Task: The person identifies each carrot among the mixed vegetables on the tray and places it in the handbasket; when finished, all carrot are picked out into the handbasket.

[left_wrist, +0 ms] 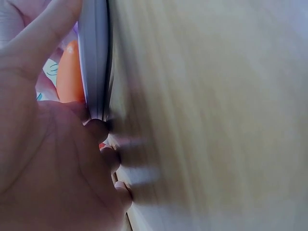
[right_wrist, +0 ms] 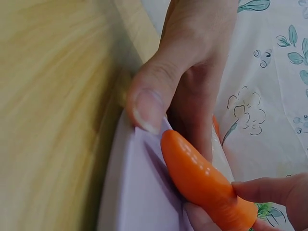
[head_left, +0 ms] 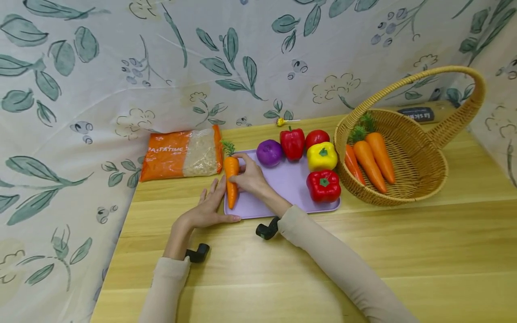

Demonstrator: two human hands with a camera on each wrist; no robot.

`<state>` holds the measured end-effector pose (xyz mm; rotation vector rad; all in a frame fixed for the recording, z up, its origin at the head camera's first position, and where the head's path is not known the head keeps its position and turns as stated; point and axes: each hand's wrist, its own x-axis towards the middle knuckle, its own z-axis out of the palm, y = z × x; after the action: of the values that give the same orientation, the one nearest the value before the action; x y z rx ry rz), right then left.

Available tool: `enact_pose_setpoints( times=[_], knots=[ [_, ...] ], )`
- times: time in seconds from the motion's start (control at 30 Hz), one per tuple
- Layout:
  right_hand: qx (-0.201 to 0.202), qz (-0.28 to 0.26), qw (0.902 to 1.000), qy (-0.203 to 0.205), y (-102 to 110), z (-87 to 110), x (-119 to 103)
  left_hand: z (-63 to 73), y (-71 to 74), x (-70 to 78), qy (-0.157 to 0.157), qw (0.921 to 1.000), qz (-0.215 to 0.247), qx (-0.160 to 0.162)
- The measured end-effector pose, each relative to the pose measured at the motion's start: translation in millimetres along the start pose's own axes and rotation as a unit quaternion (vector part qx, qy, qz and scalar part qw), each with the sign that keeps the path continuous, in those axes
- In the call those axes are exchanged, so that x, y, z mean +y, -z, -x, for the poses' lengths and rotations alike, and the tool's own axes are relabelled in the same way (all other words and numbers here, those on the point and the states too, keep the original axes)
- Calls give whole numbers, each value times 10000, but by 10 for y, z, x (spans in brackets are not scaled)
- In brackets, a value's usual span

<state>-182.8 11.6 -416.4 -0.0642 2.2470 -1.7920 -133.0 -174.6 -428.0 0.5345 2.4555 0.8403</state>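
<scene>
An orange carrot (head_left: 231, 167) with a green top lies along the left end of the lilac tray (head_left: 284, 186). My right hand (head_left: 252, 177) pinches it between thumb and fingers; the right wrist view shows the carrot's tip (right_wrist: 185, 154) close over the tray. Against the tray's left side rests my left hand (head_left: 207, 209), fingers extended and thumb at the near corner. On the tray sit a purple onion-like vegetable (head_left: 269, 153), a red bell pepper (head_left: 292, 143), a tomato (head_left: 317, 138), a yellow bell pepper (head_left: 322, 156) and another red bell pepper (head_left: 324, 186).
Right of the tray stands a wicker basket (head_left: 420, 190) with a tall handle, holding carrots (head_left: 369, 166) and a red pepper-like piece (head_left: 353, 163). An orange pasta bag (head_left: 181, 153) lies behind my left hand. A small yellow item (head_left: 280, 121) lies near the floral cloth (head_left: 242, 54).
</scene>
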Motion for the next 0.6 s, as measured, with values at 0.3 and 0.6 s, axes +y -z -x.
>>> enact_pose_setpoints(
  times=[0.3, 0.6],
  knots=[
    [-153, -68, 9998, -109, 141, 117, -82, -15, 3, -2, 42, 10000, -32, -20],
    [-686, -627, 9957, -45, 414, 439, -329, 6, 3, 4, 51, 9999, -75, -60]
  ],
)
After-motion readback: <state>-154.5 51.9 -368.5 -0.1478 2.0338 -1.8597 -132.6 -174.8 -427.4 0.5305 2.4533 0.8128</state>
